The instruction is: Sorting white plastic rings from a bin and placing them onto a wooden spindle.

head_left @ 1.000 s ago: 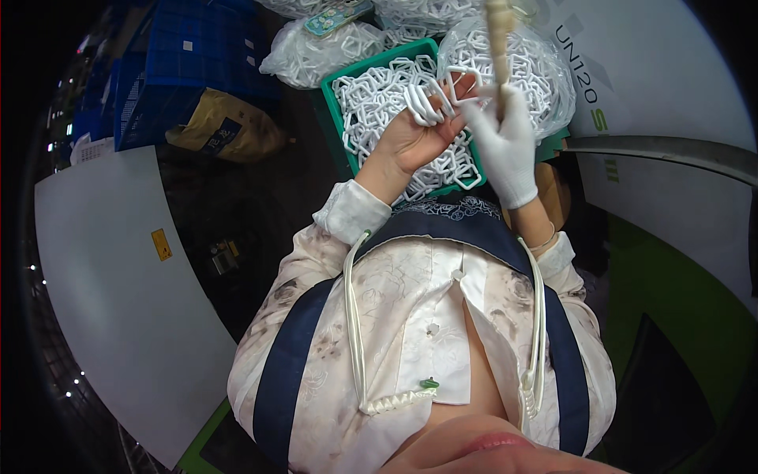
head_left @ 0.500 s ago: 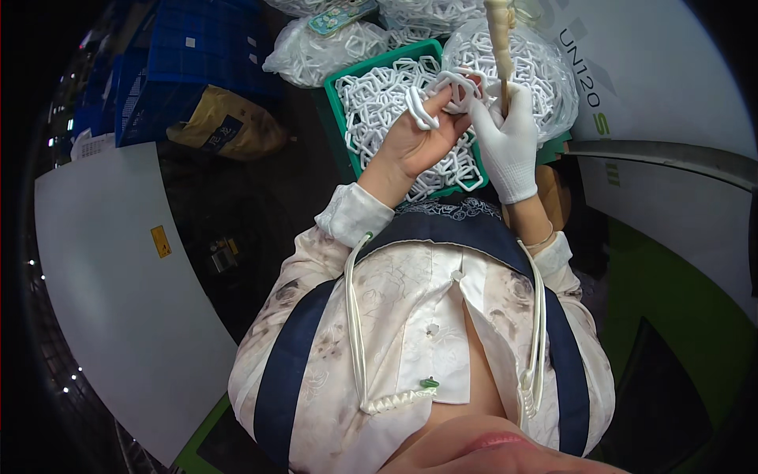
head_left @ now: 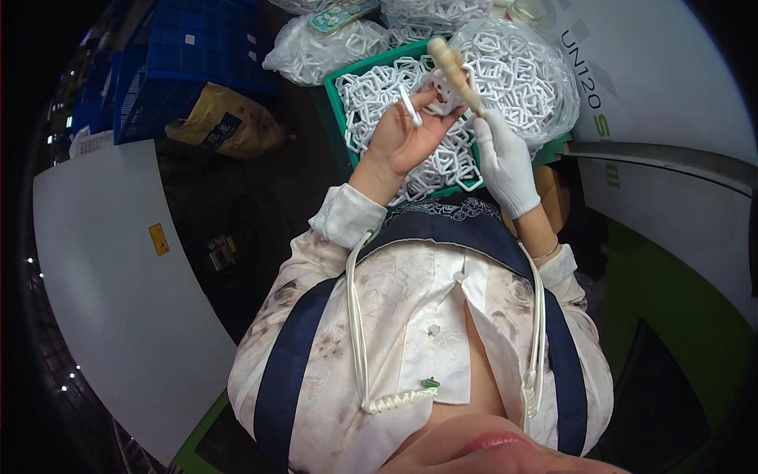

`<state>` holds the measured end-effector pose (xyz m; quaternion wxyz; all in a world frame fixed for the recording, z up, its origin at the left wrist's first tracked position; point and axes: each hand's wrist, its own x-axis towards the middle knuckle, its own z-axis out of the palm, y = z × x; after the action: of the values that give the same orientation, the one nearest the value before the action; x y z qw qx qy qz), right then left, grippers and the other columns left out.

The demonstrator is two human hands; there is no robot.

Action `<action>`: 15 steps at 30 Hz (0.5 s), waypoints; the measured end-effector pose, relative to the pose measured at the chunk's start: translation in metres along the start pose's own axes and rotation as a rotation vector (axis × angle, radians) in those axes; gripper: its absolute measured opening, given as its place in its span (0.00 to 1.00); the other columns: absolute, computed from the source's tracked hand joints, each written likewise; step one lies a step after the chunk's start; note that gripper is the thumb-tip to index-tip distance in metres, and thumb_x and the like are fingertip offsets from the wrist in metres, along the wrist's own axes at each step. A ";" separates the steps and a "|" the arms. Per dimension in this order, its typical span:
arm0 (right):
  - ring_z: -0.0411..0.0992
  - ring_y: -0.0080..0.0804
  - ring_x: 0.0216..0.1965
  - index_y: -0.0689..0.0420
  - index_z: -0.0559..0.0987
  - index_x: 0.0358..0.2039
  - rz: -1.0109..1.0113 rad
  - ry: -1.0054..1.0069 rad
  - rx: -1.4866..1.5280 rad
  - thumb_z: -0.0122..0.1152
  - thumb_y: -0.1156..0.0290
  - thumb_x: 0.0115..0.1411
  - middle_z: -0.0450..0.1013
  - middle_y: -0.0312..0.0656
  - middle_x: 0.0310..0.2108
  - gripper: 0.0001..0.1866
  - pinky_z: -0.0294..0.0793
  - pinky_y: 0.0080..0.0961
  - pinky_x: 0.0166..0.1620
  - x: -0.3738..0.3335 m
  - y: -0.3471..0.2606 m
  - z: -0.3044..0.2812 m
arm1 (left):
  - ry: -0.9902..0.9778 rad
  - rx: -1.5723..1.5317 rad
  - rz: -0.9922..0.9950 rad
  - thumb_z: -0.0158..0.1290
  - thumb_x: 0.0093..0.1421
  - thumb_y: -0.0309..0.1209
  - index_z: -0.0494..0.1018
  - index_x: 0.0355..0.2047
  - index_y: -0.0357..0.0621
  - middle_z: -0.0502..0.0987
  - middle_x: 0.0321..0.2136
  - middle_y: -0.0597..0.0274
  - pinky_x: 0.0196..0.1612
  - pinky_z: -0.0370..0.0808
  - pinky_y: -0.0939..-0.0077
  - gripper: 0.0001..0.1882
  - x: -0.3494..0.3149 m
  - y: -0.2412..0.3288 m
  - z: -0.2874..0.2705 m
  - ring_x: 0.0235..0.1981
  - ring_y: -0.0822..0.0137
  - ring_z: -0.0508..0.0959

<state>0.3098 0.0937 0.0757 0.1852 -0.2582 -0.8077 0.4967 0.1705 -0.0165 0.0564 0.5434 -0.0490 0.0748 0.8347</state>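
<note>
Bare, my left hand (head_left: 405, 144) is over a green bin with its fingers curled around a few white plastic links (head_left: 410, 107). One link hangs near the thumb side and others sit at the fingertips. My right hand (head_left: 508, 167), in a white knit glove, grips the thin end of a stick (head_left: 455, 73) with a thick, cream-coloured wrapped head. That head leans up and left, crossing in front of the links at my left fingertips; whether it touches them I cannot tell. Loose white links (head_left: 363, 95) fill the bin beneath both hands.
The green bin (head_left: 341, 118) stands before me, with a clear bag of links (head_left: 521, 71) at its right and another bag (head_left: 316, 55) behind left. Blue crates (head_left: 189, 47) and a brown paper sack (head_left: 225, 126) are at left. Pale machine panels (head_left: 118, 292) flank both sides.
The stick's wrapped head has swung down and left, from upright to slanting over the links. My right hand has dropped slightly; my left hand has shifted a little left.
</note>
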 end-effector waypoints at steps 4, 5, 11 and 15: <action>0.71 0.38 0.28 0.60 0.75 0.40 0.089 0.019 -0.079 0.46 0.66 0.71 0.72 0.48 0.26 0.12 0.69 0.32 0.33 0.004 0.014 -0.015 | 0.036 -0.037 -0.033 0.44 0.64 0.19 0.62 0.62 0.34 0.68 0.59 0.45 0.70 0.61 0.53 0.24 0.000 0.004 0.001 0.61 0.53 0.70; 0.76 0.52 0.29 0.61 0.75 0.40 0.078 0.095 -0.065 0.47 0.66 0.70 0.75 0.55 0.27 0.12 0.71 0.40 0.33 0.006 0.015 -0.020 | 0.038 -0.037 -0.033 0.44 0.64 0.19 0.62 0.62 0.34 0.68 0.59 0.45 0.70 0.61 0.53 0.24 0.001 0.006 0.001 0.61 0.53 0.70; 0.59 0.18 0.23 0.60 0.77 0.39 0.070 0.460 0.064 0.46 0.67 0.72 0.65 0.29 0.22 0.13 0.62 0.20 0.29 -0.001 0.032 -0.064 | -0.078 0.586 0.435 0.49 0.62 0.22 0.61 0.64 0.38 0.69 0.58 0.45 0.68 0.62 0.52 0.28 0.015 0.022 0.070 0.61 0.51 0.69; 0.54 0.12 0.22 0.60 0.76 0.39 0.203 0.545 0.264 0.46 0.67 0.72 0.58 0.25 0.21 0.13 0.56 0.15 0.26 -0.012 0.032 -0.082 | -0.063 1.104 0.840 0.46 0.61 0.16 0.65 0.60 0.36 0.67 0.56 0.40 0.51 0.71 0.64 0.25 0.028 -0.006 0.116 0.52 0.53 0.73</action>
<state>0.3722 0.1568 0.0820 0.3760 -0.4348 -0.6269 0.5259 0.1643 0.0318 0.1658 0.1216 0.2919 0.4852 0.8152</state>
